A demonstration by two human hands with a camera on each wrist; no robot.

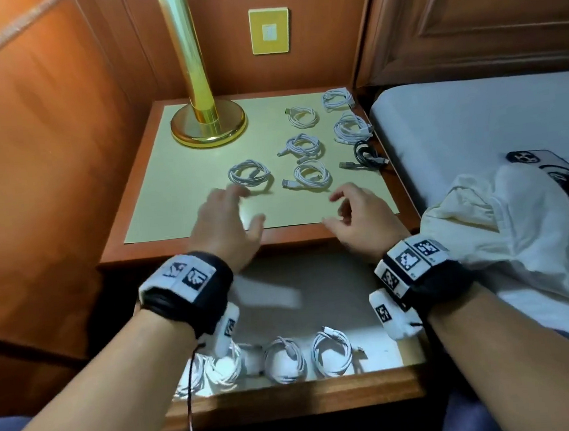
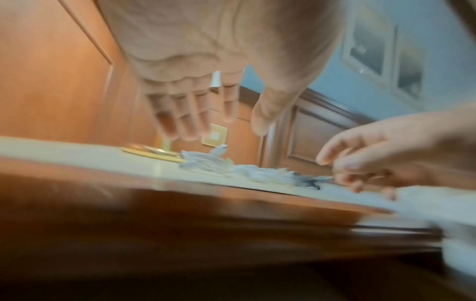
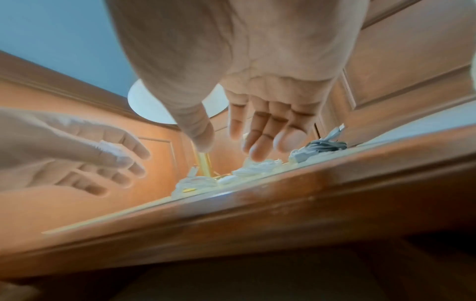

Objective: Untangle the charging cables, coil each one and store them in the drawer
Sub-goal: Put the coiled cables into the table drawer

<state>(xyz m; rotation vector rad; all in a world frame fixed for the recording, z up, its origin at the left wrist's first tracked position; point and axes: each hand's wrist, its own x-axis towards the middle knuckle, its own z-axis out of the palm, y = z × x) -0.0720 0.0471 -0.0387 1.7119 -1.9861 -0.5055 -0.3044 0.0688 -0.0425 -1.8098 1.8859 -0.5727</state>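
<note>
Several coiled white cables lie on the nightstand top (image 1: 171, 197), among them one coil (image 1: 249, 174) just beyond my left hand (image 1: 228, 216) and another (image 1: 310, 176) ahead of my right hand (image 1: 358, 212). A coiled black cable (image 1: 367, 155) sits near the right edge. Both hands hover over the front edge, fingers relaxed and holding nothing; my left hand (image 2: 206, 114) is blurred with straight fingers and my right hand (image 3: 244, 132) hangs loosely curled. Below, the open drawer (image 1: 291, 391) holds several white coils (image 1: 331, 352).
A brass lamp base (image 1: 208, 125) stands at the back left of the nightstand. A bed (image 1: 474, 123) lies on the right with a crumpled white cloth (image 1: 504, 230) and a phone (image 1: 554, 171). Wood panelling rises on the left and behind.
</note>
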